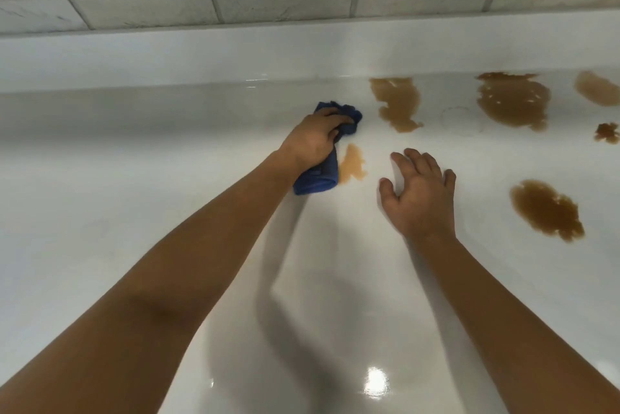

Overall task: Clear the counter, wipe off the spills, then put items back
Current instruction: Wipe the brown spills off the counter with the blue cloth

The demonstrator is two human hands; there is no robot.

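Observation:
My left hand (312, 140) grips a bunched blue cloth (317, 177) and presses it on the glossy white counter (134, 212). A small pale brown spill (352, 163) lies right beside the cloth. My right hand (421, 194) rests flat on the counter with its fingers spread, just right of that spill. Several darker brown spills lie further right: one near the back (397, 101), a large one (513, 100), and one nearer to me (547, 209).
A low white upstand (201, 55) runs along the back of the counter, below a grey stone-tile wall (268, 1). A faint ring mark (461, 120) shows between two spills. More brown patches (597, 88) sit at the right edge.

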